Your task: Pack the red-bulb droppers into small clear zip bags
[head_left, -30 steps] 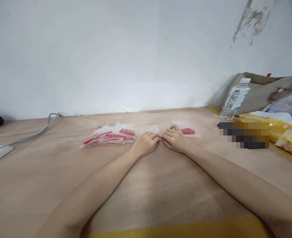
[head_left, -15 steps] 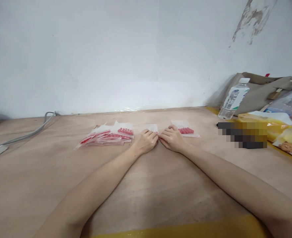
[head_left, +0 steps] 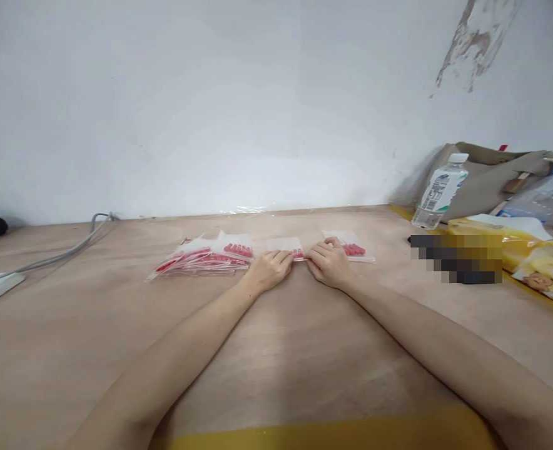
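Observation:
Between my two hands lies a small clear plastic bag (head_left: 283, 244) with red pieces showing at its near end. My left hand (head_left: 271, 269) is closed, its fingers pinching the near edge at the left. At the right end of that same edge, the fingers of my right hand (head_left: 329, 262) are bent together and pressed on it. Partly behind my right hand is another flat bag (head_left: 354, 245) with a row of red pieces. Left of my left hand, a pile of similar bags (head_left: 201, 257) is spread, red contents showing through.
On the right stand a water bottle (head_left: 440, 190) and a grey bag (head_left: 483, 172), with a yellow pack (head_left: 506, 240) in front. A blurred-out dark object (head_left: 455, 256) lies nearer. A grey cable (head_left: 70, 251) runs along the left. Behind the table (head_left: 239, 350) rises a white wall (head_left: 187, 112).
My left hand has slid a little left along the bag's near edge, away from my right hand. More of the edge and red pieces shows between them. The view has shifted slightly.

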Tool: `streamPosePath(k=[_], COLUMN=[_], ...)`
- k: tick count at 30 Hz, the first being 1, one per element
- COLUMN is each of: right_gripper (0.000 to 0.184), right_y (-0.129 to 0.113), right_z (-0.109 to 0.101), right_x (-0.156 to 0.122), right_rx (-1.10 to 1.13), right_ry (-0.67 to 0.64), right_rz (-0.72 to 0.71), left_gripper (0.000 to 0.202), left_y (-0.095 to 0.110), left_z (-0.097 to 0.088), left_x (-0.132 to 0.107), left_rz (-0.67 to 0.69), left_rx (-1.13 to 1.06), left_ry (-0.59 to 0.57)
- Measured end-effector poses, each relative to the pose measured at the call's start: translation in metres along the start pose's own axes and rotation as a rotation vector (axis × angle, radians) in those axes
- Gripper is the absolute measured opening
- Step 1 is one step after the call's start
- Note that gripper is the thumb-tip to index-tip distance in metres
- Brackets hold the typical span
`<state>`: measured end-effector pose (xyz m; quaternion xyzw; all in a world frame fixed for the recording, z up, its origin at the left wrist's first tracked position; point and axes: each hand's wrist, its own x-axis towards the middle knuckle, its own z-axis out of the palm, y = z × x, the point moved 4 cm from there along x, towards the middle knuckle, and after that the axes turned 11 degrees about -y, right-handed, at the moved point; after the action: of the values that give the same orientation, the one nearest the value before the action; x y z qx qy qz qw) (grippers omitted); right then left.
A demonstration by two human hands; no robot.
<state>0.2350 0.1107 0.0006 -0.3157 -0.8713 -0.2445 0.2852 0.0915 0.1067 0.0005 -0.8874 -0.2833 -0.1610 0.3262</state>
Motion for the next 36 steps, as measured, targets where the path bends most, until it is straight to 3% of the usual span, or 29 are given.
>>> streamPosePath(k=[15, 23, 36], right_gripper=[0.02, 0.021, 0.017], right_y=[-0.008, -0.009, 0.0], right_z=[0.005, 0.003, -0.002], right_x=[0.008, 0.01, 0.002], right_rx=[-0.076, -0.099, -0.063], right_ry=[-0.013, -0.041, -0.016], right_rz=[-0.093, -0.043, -0.013], left_gripper=[0.018, 0.018, 0.017], left_y=[0.0, -0.003, -0.017], left_z=[0.003, 0.001, -0.005], left_x=[0.003, 0.003, -0.02], left_rz=[0.053, 0.046, 0.052], left_rx=[0.006, 0.063, 0.087], left_ry=[0.013, 0.012, -0.028])
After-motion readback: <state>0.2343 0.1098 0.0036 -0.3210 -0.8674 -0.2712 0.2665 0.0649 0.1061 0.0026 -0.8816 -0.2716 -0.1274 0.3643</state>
